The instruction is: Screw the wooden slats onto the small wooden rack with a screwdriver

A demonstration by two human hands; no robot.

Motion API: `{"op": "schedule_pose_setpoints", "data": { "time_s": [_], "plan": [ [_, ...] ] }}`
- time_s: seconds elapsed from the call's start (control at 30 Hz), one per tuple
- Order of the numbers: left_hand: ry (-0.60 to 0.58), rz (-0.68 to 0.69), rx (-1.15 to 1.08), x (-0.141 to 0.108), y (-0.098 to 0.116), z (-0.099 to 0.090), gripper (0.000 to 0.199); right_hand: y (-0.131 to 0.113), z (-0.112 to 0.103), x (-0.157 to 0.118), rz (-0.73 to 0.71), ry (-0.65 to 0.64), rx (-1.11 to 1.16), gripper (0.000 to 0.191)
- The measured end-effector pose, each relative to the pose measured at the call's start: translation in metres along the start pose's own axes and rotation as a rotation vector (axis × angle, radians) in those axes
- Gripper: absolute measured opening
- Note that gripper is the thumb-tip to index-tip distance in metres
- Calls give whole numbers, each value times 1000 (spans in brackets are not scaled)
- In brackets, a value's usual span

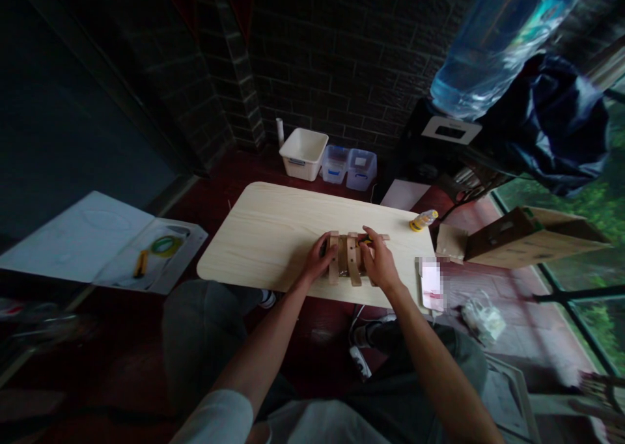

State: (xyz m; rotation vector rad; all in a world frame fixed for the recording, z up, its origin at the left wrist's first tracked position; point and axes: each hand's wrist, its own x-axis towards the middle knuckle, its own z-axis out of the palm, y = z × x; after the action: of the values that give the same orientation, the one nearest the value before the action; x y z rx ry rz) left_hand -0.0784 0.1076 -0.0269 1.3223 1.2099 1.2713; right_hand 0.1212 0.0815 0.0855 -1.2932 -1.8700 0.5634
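Observation:
A small assembly of light wooden slats [347,260] lies near the front edge of a pale wooden table [273,229]. My left hand [318,259] rests against the assembly's left side, fingers curled on the outer slat. My right hand [378,262] presses on its right side and seems to hold a small yellow and black tool [365,240] at the top of the slats. What the tool is cannot be made out.
A yellow glue bottle [422,220] lies at the table's far right. A cardboard box [517,235] stands to the right. A white basket [303,153] and two clear tubs [347,167] sit on the floor behind. White sheets with a tape roll [165,244] lie left.

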Motion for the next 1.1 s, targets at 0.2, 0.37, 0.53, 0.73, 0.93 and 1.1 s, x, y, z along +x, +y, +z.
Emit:
{"op": "schedule_pose_setpoints", "data": {
  "time_s": [0.2,0.37,0.53,0.73,0.93,1.1],
  "plan": [
    [28,-6,-20,1,0,2,61,9,11,1,-20,-18,1,47],
    [30,-16,2,1,-4,1,61,8,12,0,-80,1,-52,43],
    [36,-14,21,0,-2,0,58,6,12,-1,-80,24,-101,45],
    [28,0,5,-1,0,1,57,8,14,-2,-72,47,-62,44],
    [43,4,12,0,2,0,56,6,14,-1,-70,19,-76,48],
    [7,13,20,0,4,-1,57,4,13,-1,-82,-3,-95,51]
  ]
}}
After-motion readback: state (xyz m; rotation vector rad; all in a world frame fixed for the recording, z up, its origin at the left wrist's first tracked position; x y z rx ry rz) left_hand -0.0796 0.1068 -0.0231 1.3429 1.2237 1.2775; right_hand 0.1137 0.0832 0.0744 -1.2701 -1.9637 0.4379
